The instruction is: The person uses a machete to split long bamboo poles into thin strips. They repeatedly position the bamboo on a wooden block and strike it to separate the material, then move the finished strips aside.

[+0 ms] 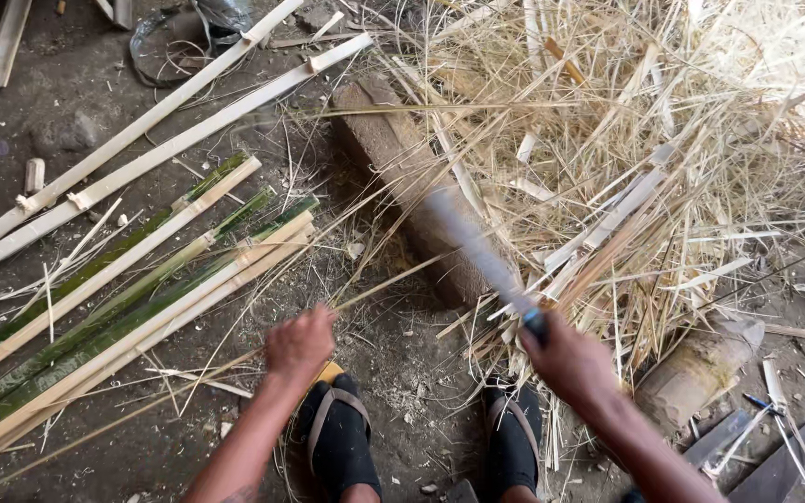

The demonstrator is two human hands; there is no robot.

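Observation:
My right hand (568,359) grips the dark handle of a long knife (477,251), whose blurred blade points up and left over a wooden block (402,168). My left hand (298,341) is closed around a thin bamboo sliver (379,284) that runs from lower left towards the block. Both hands hover above my feet in dark sandals (339,433), (512,438).
Split bamboo strips (123,289), some with green skin, lie in a row on the dirt floor at left. A large heap of pale bamboo shavings (645,140) fills the upper right. A short log (696,373) and metal tools (775,438) lie at lower right.

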